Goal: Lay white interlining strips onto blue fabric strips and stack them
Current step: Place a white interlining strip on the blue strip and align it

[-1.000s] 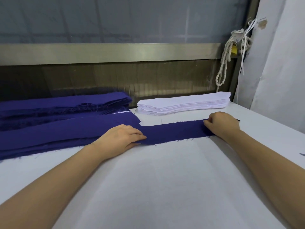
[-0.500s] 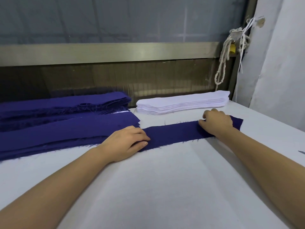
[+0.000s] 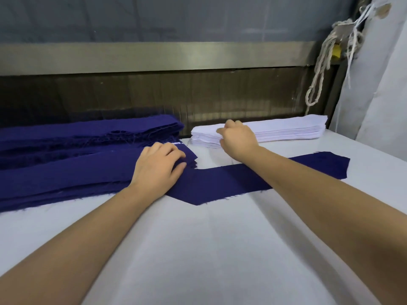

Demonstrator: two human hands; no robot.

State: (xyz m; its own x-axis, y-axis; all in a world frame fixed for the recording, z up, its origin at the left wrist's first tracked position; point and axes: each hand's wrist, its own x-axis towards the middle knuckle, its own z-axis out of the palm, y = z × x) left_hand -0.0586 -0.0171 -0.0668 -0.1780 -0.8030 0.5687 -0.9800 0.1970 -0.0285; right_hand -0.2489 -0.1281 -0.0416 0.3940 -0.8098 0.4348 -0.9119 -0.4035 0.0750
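A single blue fabric strip (image 3: 222,180) lies flat across the white table (image 3: 220,249), running from centre to right. My left hand (image 3: 157,169) rests on the near end of a blue strip stack (image 3: 66,172), fingers bent on the cloth. My right hand (image 3: 236,137) is at the left end of the stack of white interlining strips (image 3: 286,129), its fingers curled at the top sheets. Whether it pinches a sheet is not clear.
A second, thicker pile of blue strips (image 3: 88,133) lies behind at the far left. A metal rail and dark panel (image 3: 176,56) close the table's back edge. A knotted rope (image 3: 319,69) hangs at the back right beside white hanging cloth (image 3: 385,84).
My right hand left the right end of the single blue strip and moved back-left to the white stack. My left hand shifted from the strip's left end onto the blue stack.
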